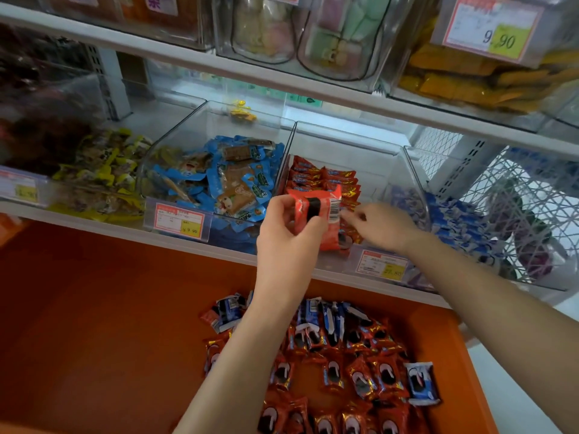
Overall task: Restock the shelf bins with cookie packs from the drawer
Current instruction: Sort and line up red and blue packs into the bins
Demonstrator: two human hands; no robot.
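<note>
My left hand [286,236] grips a stack of red cookie packs [319,211] at the front of a clear shelf bin [351,142]. That bin holds rows of red cookie packs [329,180] standing on edge. My right hand [382,227] is just to the right, its fingertips touching the packs inside the bin near the barcode end of the held stack. Below, the open orange drawer [109,324] holds a loose heap of red cookie packs [344,377] with some blue ones [421,383] mixed in.
A bin of blue snack packs [225,180] stands left of the red bin, and yellow packs [100,177] lie further left. Blue cookie packs [463,223] fill the bin on the right. Price tags [180,220] hang on the bin fronts. An upper shelf [219,67] carries clear containers.
</note>
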